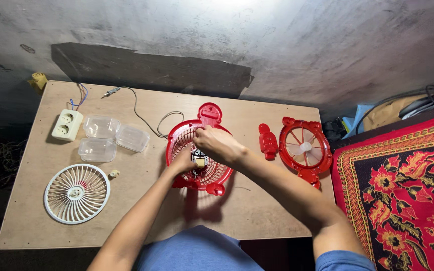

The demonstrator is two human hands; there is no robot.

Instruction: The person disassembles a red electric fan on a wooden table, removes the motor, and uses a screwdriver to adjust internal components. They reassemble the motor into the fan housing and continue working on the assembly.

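Fan lies apart: both hands, left [183,161] and right [218,143], pinch the motor [199,161] inside the red shell [177,138]; white grille [77,193] left of it, blade housing [305,149] right, both unfitted.

Both bare forearms are extended forward from the bottom edge of the view and are brought together at the centre. The left hand [183,161] is held low, its fingers curled and its thumb side turned up. The right hand [217,143] is placed just above and beyond it, knuckles up, wrist bent, fingertips pinched downward. The two hands are nearly touching.
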